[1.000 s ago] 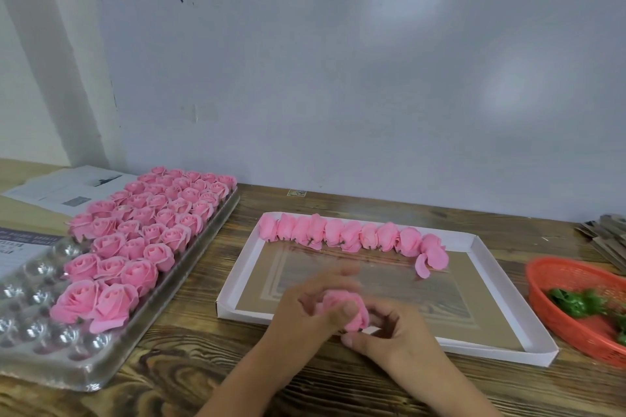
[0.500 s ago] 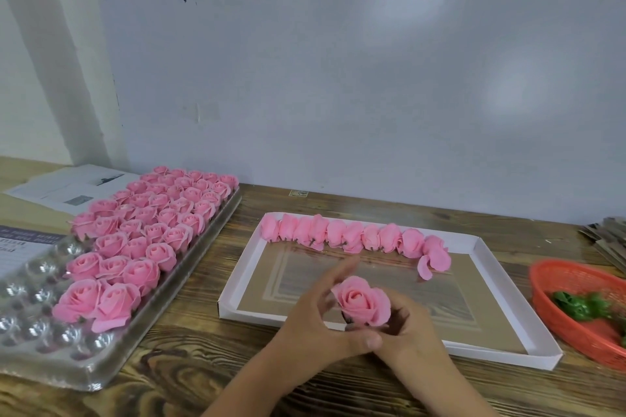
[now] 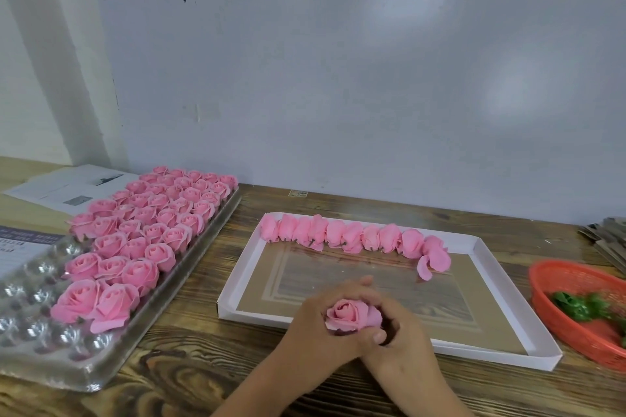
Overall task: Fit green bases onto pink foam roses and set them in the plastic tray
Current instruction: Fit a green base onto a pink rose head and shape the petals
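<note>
Both hands cup one rose (image 3: 352,314), bloom up: left hand (image 3: 316,325) and right hand (image 3: 399,335) curled round it; base hidden, can't tell if fitted. Tray (image 3: 189,257) to left approx 3/4 full, near pockets open. Ten-ish roses w/o bases (image 3: 352,237) lie beyond hands; bases (image 3: 582,306) in basket (image 3: 555,318) to right.

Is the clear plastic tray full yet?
No. The plastic tray has bare cups at its near-left end; pink roses fill the rest.
</note>
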